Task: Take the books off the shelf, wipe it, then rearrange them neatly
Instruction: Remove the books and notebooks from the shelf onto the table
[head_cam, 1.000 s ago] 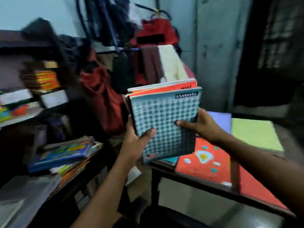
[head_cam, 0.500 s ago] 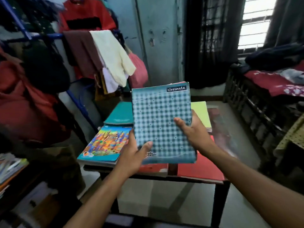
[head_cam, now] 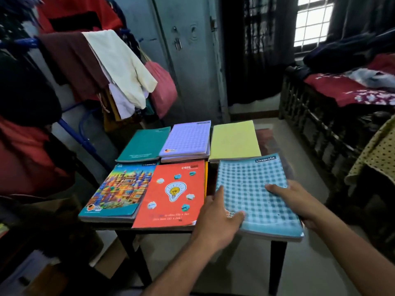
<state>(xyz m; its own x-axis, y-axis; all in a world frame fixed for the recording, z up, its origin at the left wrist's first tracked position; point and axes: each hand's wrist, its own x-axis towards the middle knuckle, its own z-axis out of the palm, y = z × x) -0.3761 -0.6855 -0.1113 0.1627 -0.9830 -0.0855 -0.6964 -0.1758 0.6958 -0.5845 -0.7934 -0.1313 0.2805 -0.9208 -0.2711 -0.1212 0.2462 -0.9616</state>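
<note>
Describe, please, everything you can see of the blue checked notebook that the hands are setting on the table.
The blue checked notebook has a blue-and-white gingham cover with a dark brand label at its far right corner. It tops a small stack at the table's near right corner, right of the orange notebook, its near edge overhanging. The left hand grips its near left corner; the right hand holds its right edge.

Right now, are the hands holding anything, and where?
Blue checked notebook stack: left hand grips its near-left corner, right hand its right edge.
</note>
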